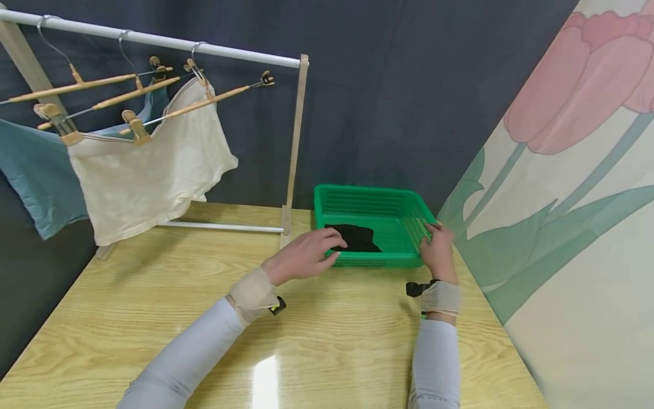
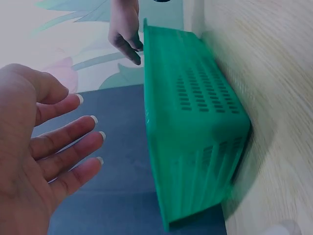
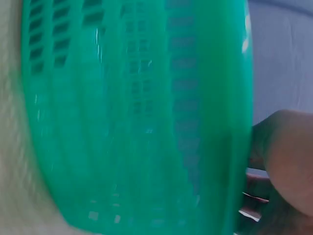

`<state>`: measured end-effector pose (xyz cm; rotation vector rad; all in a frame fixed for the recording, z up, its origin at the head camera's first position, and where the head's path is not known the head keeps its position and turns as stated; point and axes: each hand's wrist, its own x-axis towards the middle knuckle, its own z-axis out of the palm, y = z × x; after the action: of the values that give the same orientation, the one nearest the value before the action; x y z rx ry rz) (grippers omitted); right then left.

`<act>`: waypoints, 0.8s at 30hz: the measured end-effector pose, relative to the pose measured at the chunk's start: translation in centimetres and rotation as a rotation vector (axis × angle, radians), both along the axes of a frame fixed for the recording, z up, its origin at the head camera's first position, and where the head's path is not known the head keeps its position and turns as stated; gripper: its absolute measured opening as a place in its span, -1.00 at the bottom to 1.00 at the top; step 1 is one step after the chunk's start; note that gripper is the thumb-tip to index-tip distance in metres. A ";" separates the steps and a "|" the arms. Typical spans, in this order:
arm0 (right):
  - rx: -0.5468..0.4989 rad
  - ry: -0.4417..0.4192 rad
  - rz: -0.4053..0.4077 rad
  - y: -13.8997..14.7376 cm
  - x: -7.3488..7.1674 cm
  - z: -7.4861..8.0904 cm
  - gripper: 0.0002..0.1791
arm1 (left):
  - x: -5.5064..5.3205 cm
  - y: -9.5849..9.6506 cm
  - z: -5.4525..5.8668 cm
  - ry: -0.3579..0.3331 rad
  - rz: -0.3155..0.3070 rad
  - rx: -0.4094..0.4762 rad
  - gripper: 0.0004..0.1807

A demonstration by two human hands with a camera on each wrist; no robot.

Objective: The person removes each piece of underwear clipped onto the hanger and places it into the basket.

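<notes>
A green plastic basket (image 1: 375,260) with slotted walls stands on the wooden table. Dark cloth (image 1: 352,237) lies inside it, at the left. My left hand (image 1: 309,254) hovers over the basket's near left corner. In the left wrist view its fingers (image 2: 73,156) are spread, loosely bent and hold nothing. At the basket's right rim is my right hand (image 1: 438,250), with its fingers over the edge. The right wrist view is blurred and shows part of that hand (image 3: 288,166) beside the rim; whether it touches is unclear.
A rack with a white rail (image 1: 245,55) stands at the left. Wooden clip hangers (image 1: 209,102) hang from it, bearing white shorts (image 1: 153,176) and a blue garment (image 1: 38,176). Behind is a dark curtain (image 1: 378,102); a tulip-patterned panel (image 1: 572,187) closes the right side.
</notes>
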<state>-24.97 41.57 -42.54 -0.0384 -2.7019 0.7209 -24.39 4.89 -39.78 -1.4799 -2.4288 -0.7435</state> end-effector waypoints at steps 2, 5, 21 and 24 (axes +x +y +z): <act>-0.001 -0.006 0.046 -1.2 -0.2 0.3 -0.52 | 0.3 -1.0 0.2 0.007 0.006 0.035 -0.73; 0.007 -0.015 0.118 -3.6 -0.5 0.9 -0.52 | 0.5 -2.7 0.5 0.024 0.019 0.096 -0.74; 0.016 -0.067 0.495 -17.9 -2.5 2.5 -0.48 | 1.0 -13.8 5.0 0.082 0.194 0.445 -0.74; -0.033 -0.079 0.532 -19.7 -3.4 3.4 -0.42 | 1.3 -15.7 6.7 0.144 0.232 0.520 -0.73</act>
<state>-28.34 21.89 -39.14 0.6792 -2.7928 0.9225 -23.13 -10.86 -33.12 -0.9957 -2.0386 -1.0666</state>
